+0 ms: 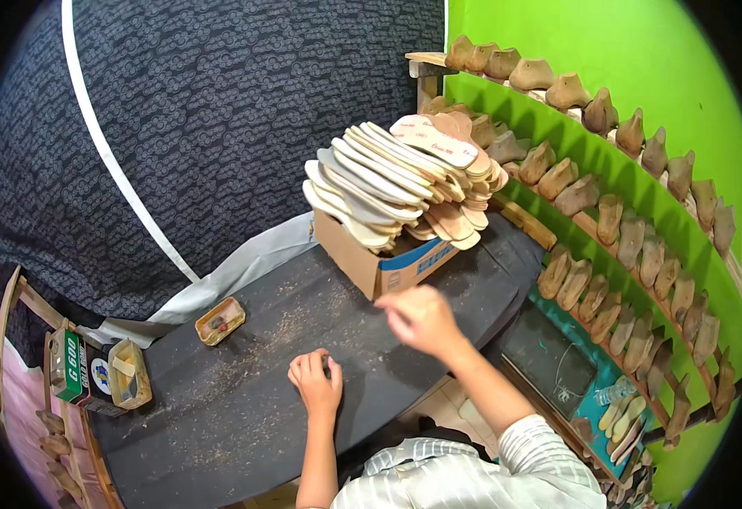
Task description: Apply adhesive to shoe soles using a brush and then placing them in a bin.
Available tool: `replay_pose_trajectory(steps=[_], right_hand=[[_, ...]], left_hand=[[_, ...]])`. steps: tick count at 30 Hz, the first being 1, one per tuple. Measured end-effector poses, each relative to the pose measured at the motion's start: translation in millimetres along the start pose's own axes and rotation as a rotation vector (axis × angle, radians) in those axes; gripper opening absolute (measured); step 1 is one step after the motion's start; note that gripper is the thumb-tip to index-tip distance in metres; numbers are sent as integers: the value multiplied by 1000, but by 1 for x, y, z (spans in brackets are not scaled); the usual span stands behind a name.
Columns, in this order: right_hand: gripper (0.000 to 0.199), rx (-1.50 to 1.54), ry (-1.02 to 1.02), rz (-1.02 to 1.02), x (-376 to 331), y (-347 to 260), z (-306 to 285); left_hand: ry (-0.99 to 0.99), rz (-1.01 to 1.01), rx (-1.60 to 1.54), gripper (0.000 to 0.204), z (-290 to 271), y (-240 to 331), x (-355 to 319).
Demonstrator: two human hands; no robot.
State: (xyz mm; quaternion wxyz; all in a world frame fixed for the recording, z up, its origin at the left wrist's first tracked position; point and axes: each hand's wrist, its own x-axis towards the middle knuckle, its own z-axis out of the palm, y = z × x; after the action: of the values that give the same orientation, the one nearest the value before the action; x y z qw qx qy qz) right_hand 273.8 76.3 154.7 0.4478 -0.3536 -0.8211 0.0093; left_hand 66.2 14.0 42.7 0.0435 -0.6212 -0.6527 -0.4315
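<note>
My left hand (316, 382) rests on the dark table cover (218, 424), fingers lying forward and the thumb apart from them; I make out nothing held in it. Over the table, close to the front corner of a cardboard box (350, 254), my right hand (424, 319) is bent at the fingers. Motion smears its fingertips, so I cannot tell whether it grips anything. Out of the box rises a tall, leaning pile of foot-shaped insoles (371, 182), cream and tan. A printed white one (433, 140) lies on top.
Crumbs and shavings (282, 331) litter the cover. A small tray (220, 321) stands at the back edge, an open plastic tub (128, 375) beside a green-and-black box (70, 365) at left. Wooden shoe lasts (574, 195) line the right-hand shelves. A dark curtain (261, 102) hangs behind.
</note>
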Motion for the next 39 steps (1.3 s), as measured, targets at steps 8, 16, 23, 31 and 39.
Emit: replay_pose_trajectory(steps=[8, 16, 23, 31, 39], right_hand=[[25, -390, 333, -46, 110, 113, -103], [30, -539, 64, -56, 143, 192, -102], [44, -567, 23, -69, 144, 206, -97], [47, -517, 313, -115, 135, 195, -108], [48, -249, 378, -202, 84, 103, -104]], left_hand=[[-55, 107, -69, 18, 72, 69, -2], [39, 41, 0, 18, 102, 98, 2], [59, 51, 30, 18, 113, 103, 3], [54, 33, 43, 18, 113, 108, 4], [79, -43, -54, 15, 77, 117, 3]])
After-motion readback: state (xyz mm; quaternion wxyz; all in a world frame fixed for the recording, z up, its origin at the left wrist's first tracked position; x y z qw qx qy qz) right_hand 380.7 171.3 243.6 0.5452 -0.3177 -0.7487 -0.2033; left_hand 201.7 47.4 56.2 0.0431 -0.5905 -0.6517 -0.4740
